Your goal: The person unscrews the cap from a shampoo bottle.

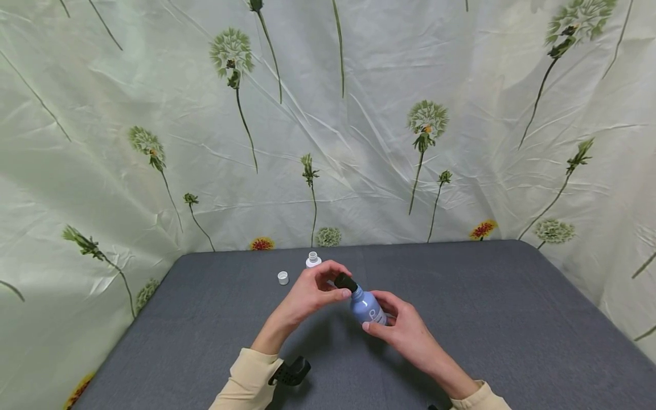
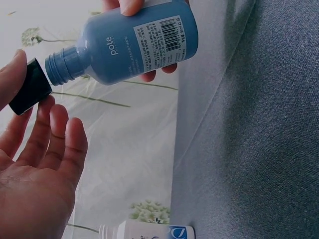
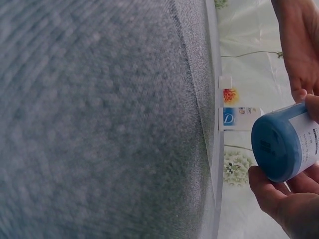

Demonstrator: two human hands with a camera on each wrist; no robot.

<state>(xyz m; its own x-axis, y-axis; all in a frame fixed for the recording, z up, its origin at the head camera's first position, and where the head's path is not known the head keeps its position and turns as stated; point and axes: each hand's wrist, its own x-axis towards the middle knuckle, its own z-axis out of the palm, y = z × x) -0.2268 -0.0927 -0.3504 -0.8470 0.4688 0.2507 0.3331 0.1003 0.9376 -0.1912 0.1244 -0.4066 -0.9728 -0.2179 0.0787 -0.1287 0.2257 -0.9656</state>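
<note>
Above the grey table (image 1: 461, 296), right hand (image 1: 405, 330) grips blue bottle (image 1: 367, 307), neck aimed approx 10 o'clock; left hand (image 1: 312, 293) pinches black cap (image 1: 345, 282) right at the neck, axis w/ bottle's.

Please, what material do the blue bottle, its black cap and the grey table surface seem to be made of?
Blue bottle: probably plastic, smooth with a soft sheen, moulded threaded neck, printed paper-like label. Black cap: likely hard plastic, matt, with crisp edges. Grey table surface: seems woven fabric or felt; the right wrist view shows a fine, fuzzy texture without shine.
</note>
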